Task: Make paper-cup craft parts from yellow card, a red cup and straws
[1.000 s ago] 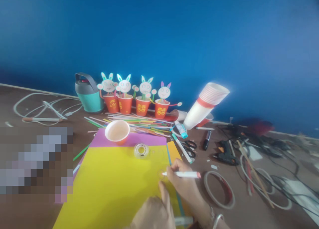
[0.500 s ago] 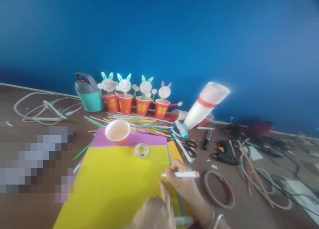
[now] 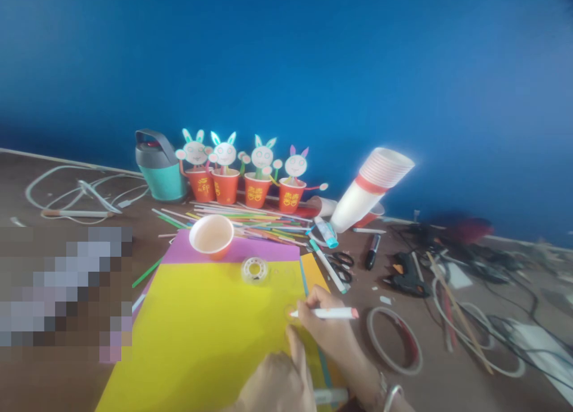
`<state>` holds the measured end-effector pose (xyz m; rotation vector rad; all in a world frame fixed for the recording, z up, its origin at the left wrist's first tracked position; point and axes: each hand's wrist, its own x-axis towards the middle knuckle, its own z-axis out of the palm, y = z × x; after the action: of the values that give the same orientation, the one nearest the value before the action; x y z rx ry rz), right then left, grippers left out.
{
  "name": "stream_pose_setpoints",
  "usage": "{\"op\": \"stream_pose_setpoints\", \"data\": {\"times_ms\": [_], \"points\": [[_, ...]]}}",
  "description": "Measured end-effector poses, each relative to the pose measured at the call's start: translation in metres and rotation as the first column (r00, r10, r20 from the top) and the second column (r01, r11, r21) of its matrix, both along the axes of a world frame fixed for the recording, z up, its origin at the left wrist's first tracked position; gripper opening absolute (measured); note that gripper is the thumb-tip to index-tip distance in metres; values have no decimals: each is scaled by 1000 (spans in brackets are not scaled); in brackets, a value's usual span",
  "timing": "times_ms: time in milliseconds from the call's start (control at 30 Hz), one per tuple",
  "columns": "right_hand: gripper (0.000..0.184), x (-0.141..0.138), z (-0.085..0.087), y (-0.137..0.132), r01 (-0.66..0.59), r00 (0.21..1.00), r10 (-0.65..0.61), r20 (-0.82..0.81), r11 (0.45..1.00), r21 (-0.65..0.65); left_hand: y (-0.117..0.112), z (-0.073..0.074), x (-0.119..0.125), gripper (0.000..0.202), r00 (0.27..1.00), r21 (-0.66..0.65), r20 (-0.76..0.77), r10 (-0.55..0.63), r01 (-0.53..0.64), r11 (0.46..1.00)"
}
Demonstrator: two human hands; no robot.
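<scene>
My right hand (image 3: 316, 313) is closed around a white marker (image 3: 335, 313) with a pinkish-red end. Its tip meets a faint small round shape on the yellow sheet (image 3: 206, 316); I cannot tell whether that shape is drawn or a separate piece. My left hand (image 3: 277, 379) rests on the same sheet at the bottom, one finger stretched out so its tip lies just below the marker tip, the others bent and partly hidden. A clear tape roll (image 3: 254, 270) lies farther up the sheet. Beyond it a paper cup (image 3: 212, 236) stands on purple paper (image 3: 273, 254).
Several red cups with rabbit figures (image 3: 256, 188) line the back, beside a teal container (image 3: 162, 176). Coloured sticks (image 3: 250, 218) lie before them. To the right are stacked cups (image 3: 371, 188), scissors (image 3: 342, 260), a glue gun (image 3: 405, 276), a tape ring (image 3: 394, 340) and cables.
Almost nothing differs. Both hands and the marker stay in practically the same place on the yellow sheet.
</scene>
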<state>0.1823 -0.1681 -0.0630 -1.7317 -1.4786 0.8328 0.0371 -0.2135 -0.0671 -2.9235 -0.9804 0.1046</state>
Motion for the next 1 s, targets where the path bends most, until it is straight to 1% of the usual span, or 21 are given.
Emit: {"op": "stream_pose_setpoints", "data": {"times_ms": [300,433,500,567,667,733,800,867,933,1000], "points": [[26,-1,1,0,1,1000,-1,-6,1000,-1,-1,-3,-2,41,1000,11,24,5,-6,1000],[26,-1,3,1,9,1000,-9,-13,1000,-21,0,1,-2,42,1000,31,13,-4,4,1000],[26,0,3,2,35,997,-37,-74,999,-25,0,4,-1,41,1000,44,14,-5,5,999],[26,2,4,3,59,983,-62,-175,998,-20,2,7,-1,38,1000,53,23,4,-5,999],[33,6,7,3,120,945,-115,-305,993,-3,6,10,-2,32,1000,42,21,-19,18,999],[38,8,10,2,153,925,-141,-352,988,7,10,11,-3,31,999,38,7,-38,38,999],[37,8,14,0,151,923,-141,-359,989,-1,12,12,-4,31,1000,47,-3,-24,24,999],[32,7,16,-3,137,931,-139,-339,990,-31,12,13,-5,30,1000,61,6,4,-5,998],[28,6,16,-5,113,943,-126,-308,992,-59,8,14,-5,30,999,76,36,21,-24,997],[27,5,15,-7,82,954,-95,-283,995,-55,1,14,-6,29,997,90,70,34,-40,995]]}}
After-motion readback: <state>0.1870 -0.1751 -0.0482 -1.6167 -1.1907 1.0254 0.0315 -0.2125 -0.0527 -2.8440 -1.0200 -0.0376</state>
